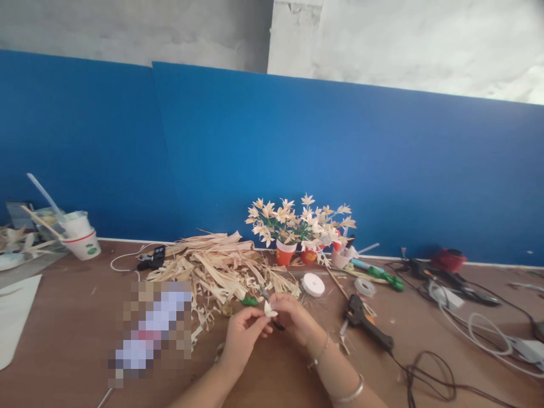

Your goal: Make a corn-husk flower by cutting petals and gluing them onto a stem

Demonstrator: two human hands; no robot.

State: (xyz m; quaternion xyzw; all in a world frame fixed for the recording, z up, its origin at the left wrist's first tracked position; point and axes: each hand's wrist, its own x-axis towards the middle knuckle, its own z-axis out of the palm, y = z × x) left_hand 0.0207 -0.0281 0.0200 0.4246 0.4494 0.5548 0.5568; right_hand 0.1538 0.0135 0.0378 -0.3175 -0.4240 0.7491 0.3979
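A small cream flower with pointed petals is pinched between my two hands at the front middle of the table. My left hand grips it from the left with thumb and fingers closed. From the right, the closed fingertips of my right hand meet the same flower. A grey metal tip shows just beyond the fingers and a dark piece under them; whether they are one tool, and whether it is held, I cannot tell. A green bundle lies beside my left fingertips.
Dried husk strips are heaped behind my hands. Flowers stand in red paper cups against the blue partition. A white tape roll, a glue gun and tangled cables lie rightward. White cups stand left.
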